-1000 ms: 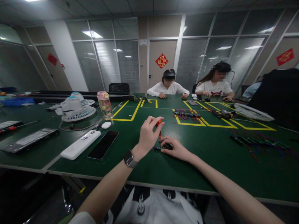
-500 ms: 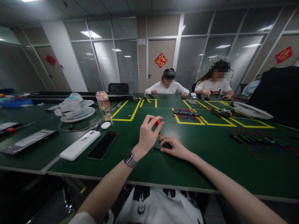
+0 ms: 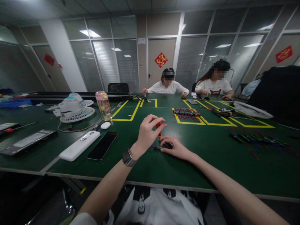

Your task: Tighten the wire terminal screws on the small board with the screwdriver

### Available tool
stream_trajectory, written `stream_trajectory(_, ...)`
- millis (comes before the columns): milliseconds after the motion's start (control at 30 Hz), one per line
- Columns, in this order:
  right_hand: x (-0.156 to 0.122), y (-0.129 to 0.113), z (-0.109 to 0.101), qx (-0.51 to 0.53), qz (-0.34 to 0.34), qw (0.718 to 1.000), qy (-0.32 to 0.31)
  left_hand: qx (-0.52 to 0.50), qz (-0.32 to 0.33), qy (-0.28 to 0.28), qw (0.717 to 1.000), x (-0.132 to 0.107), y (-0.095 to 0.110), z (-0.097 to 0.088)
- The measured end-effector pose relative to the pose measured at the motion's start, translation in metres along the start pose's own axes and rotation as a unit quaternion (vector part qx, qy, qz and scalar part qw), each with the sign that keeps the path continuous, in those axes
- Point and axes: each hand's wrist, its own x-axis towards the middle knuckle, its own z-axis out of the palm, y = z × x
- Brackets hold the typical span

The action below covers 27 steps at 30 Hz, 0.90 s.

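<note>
My left hand (image 3: 150,129), with a watch on its wrist, is closed around the orange handle of a small screwdriver (image 3: 159,125). The screwdriver stands nearly upright, its lower end down by the fingers of my right hand (image 3: 174,147). My right hand rests on the table and holds a small circuit board (image 3: 157,148) with thin red and blue wires against the surface. Part of the board is hidden under those fingers, and the screwdriver's tip cannot be made out clearly.
On the left lie a black phone (image 3: 103,145), a white power bank (image 3: 80,145), a white earbud case (image 3: 105,125), a bottle (image 3: 103,106) and fans (image 3: 77,114). Wired boards are piled ahead (image 3: 187,115) and at right (image 3: 260,140). Two people sit across the green table (image 3: 140,168).
The fingers of my left hand have shifted slightly on the screwdriver handle. My right hand stays on the board. Across the table, one person's hand has moved outward to the left.
</note>
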Motion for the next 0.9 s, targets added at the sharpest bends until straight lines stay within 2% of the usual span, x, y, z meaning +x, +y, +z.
stream_trajectory(33,-0.0001,-0.0001,0.0,0.0,0.001,1.0,-0.001,0.022,0.014,-0.007,1.0,0.0001,0.0003,-0.0012)
stream_trajectory(100,-0.0003,-0.0002,0.0,0.001,0.002,1.0,-0.001,-0.006,0.019,-0.042,0.999,0.0004,0.0014,-0.0028)
stream_trajectory(233,-0.0002,-0.0014,-0.0006,-0.003,0.001,1.0,-0.002,-0.166,-0.045,-0.115,0.978,0.0017,0.0036,-0.0022)
stream_trajectory(300,0.0,-0.0026,-0.0009,-0.007,-0.002,1.0,-0.002,-0.178,-0.06,-0.105,0.977,0.0022,0.0034,-0.0015)
stream_trajectory(433,0.0004,-0.0045,-0.0013,-0.011,-0.003,1.0,0.001,-0.095,-0.031,-0.039,0.994,0.0026,0.0024,-0.0028)
stream_trajectory(500,0.0005,-0.0046,-0.0013,-0.013,-0.004,1.0,0.0,-0.086,-0.013,-0.054,0.995,0.0028,0.0036,-0.0045)
stream_trajectory(567,0.0004,-0.004,-0.0012,-0.016,-0.007,1.0,-0.002,-0.125,-0.008,-0.098,0.987,0.0031,0.0057,-0.0052)
stream_trajectory(667,0.0002,-0.0022,-0.0009,-0.022,-0.013,1.0,0.0,-0.218,-0.047,-0.143,0.964,0.0027,0.0076,-0.0028)
stream_trajectory(767,0.0001,-0.0008,-0.0005,-0.026,-0.014,1.0,0.004,-0.228,-0.077,-0.11,0.964,0.0011,0.0047,0.001)
stream_trajectory(867,0.0001,-0.0011,-0.0006,-0.017,-0.012,1.0,0.002,-0.161,-0.059,-0.045,0.984,-0.0001,-0.0004,0.001)
stream_trajectory(900,0.0002,-0.0014,-0.0007,-0.014,-0.011,1.0,0.001,-0.147,-0.053,-0.04,0.987,-0.0001,-0.0014,-0.0001)
